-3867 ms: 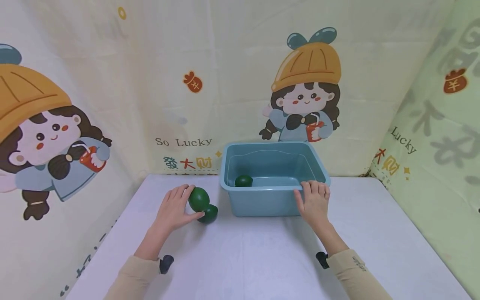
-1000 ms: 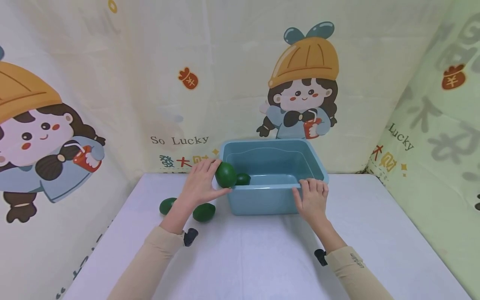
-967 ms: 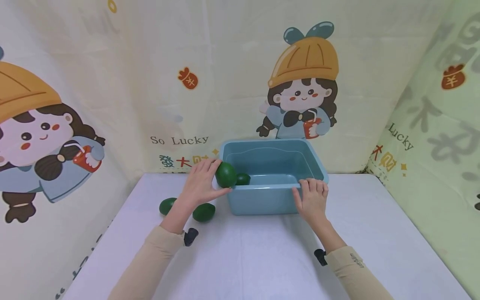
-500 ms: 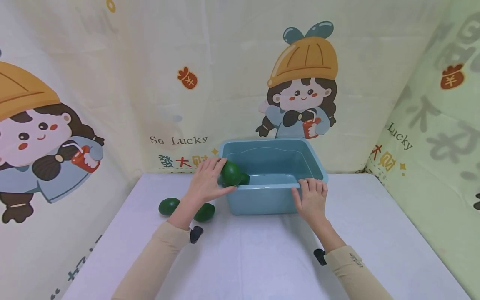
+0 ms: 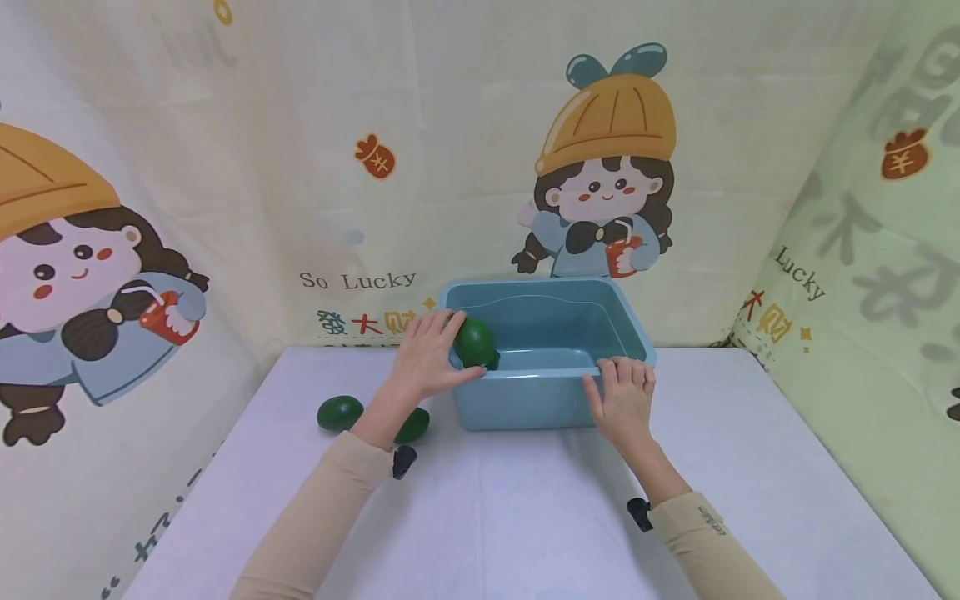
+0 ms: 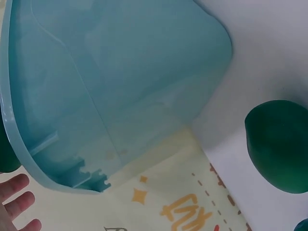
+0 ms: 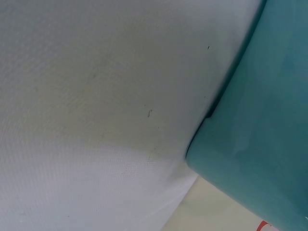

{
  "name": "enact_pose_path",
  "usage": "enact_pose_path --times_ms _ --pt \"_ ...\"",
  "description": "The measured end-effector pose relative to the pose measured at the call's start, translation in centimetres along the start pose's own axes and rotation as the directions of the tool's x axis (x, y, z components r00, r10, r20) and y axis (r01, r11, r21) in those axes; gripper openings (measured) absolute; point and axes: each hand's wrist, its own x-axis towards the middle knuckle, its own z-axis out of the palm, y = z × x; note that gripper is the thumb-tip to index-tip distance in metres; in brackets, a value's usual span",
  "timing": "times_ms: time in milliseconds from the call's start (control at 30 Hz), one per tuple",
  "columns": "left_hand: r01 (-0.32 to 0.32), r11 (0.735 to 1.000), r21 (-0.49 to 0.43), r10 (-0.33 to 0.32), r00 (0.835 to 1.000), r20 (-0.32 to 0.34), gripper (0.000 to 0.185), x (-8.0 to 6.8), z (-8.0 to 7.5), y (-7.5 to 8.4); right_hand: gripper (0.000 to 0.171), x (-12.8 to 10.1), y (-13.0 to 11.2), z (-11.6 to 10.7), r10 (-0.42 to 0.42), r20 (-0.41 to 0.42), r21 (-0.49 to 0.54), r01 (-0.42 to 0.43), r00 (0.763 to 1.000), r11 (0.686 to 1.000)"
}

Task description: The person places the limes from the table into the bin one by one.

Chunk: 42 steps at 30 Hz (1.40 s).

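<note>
My left hand (image 5: 431, 358) holds a smooth, dark green, rounded fruit (image 5: 474, 342) between thumb and fingers, inside the left end of the light blue plastic basin (image 5: 532, 404). Its thumb lies along the front rim. A second green fruit (image 5: 493, 361) in the basin is mostly hidden behind the held one. In the left wrist view, fingertips (image 6: 17, 204) and a piece of the held fruit (image 6: 6, 156) show beyond the rim. My right hand (image 5: 626, 396) grips the basin's front rim near its right corner, fingers over the edge and thumb outside.
Two more green fruits lie on the white table (image 5: 525, 508): an oval one (image 5: 340, 413) at the left and another (image 5: 413, 425) partly behind my left wrist. A printed cloth (image 5: 465, 167) stands close behind the basin, with cloth along both sides too.
The left hand has carried a fruit from the table up over the basin's left rim, then rightward and into it. The right hand keeps its place on the rim.
</note>
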Motion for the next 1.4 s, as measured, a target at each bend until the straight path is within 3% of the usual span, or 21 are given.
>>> enact_pose_path --times_ms 533,967,1400 --pt "0.024 0.998 0.059 -0.024 1.000 0.015 0.086 1.7 0.6 1.3 0.054 0.0 0.0 -0.1 0.000 0.006 0.004 0.000 1.000 1.000" --pt "0.006 0.993 0.114 -0.012 0.999 0.044 0.087 3.1 1.4 1.9 0.053 0.0 0.0 -0.1 0.008 0.014 0.000 -0.008 1.000 1.000" --pt "0.001 0.995 0.104 -0.009 0.997 0.078 0.085 3.7 1.9 2.0 0.054 0.1 0.0 -0.1 0.004 0.013 -0.005 -0.004 1.000 1.000"
